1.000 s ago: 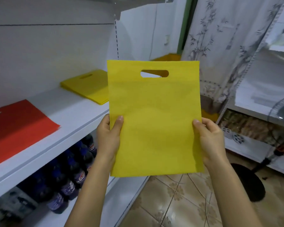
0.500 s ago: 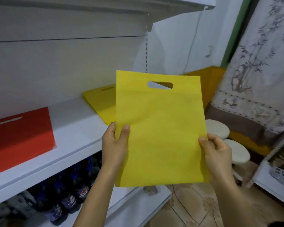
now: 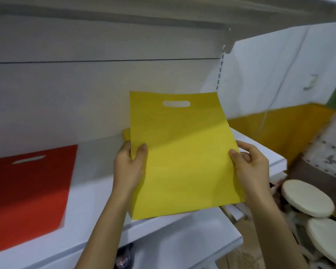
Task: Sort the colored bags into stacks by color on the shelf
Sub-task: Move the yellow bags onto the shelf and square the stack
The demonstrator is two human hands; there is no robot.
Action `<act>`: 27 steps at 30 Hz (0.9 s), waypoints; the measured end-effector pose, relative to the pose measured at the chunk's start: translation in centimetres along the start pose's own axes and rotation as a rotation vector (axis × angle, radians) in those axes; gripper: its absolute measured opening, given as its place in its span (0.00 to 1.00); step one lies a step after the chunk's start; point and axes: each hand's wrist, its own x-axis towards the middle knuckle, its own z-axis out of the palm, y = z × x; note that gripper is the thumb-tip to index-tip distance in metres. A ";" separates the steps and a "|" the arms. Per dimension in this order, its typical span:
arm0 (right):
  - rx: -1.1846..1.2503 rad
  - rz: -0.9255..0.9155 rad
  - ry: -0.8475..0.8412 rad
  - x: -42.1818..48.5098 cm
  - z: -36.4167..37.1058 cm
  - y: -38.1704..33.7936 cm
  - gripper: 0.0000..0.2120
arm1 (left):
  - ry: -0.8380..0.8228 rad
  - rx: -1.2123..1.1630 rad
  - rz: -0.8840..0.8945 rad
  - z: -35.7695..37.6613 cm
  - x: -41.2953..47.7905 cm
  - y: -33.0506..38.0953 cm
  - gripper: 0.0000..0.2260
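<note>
I hold a flat yellow bag (image 3: 182,158) with a cut-out handle, tilted forward over the white shelf (image 3: 97,193). My left hand (image 3: 129,166) pinches its left edge and my right hand (image 3: 248,167) pinches its right edge. The bag hangs over the yellow stack (image 3: 126,134) on the shelf, of which only a small corner shows to the left of the bag. A red bag stack (image 3: 27,193) lies flat at the shelf's left end.
An upper shelf (image 3: 163,14) overhangs close above. Bottles (image 3: 124,257) stand on a lower shelf under the front edge. Two round pale stools (image 3: 306,199) stand on the floor at the right, next to a patterned curtain (image 3: 330,152).
Both hands have carried the yellow bag forward over the shelf and tilted it toward flat, covering the yellow stack. My view has turned left toward the shelf.
</note>
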 end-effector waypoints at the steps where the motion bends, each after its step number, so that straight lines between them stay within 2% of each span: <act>1: -0.028 -0.006 -0.024 1.1 0.8 0.3 0.08 | 0.007 0.035 -0.008 -0.3 0.9 -0.5 0.02; 8: -0.207 -0.106 -0.144 7.1 5.4 1.5 0.12 | 0.051 0.248 -0.096 -0.3 5.0 -2.6 0.10; 11: -0.358 -0.142 -0.185 9.0 6.3 1.7 0.13 | 0.039 0.418 -0.172 -0.2 6.3 -3.3 0.18; 14: -0.612 -0.132 -0.290 10.4 6.8 2.3 0.14 | 0.018 0.548 -0.224 -0.3 6.2 -4.0 0.24; 17: -0.686 -0.113 -0.378 11.4 6.3 3.4 0.15 | 0.016 0.597 -0.219 -0.6 5.9 -4.5 0.30; 19: -0.671 -0.106 -0.415 12.0 5.7 4.2 0.14 | 0.032 0.666 -0.216 -0.9 6.0 -4.7 0.29; 23: -0.633 -0.113 -0.433 12.8 4.9 5.1 0.15 | 0.026 0.763 -0.197 -1.0 5.5 -4.8 0.22; 27: -0.624 -0.126 -0.477 13.1 4.8 5.3 0.21 | 0.061 0.796 -0.140 -0.9 5.0 -4.8 0.17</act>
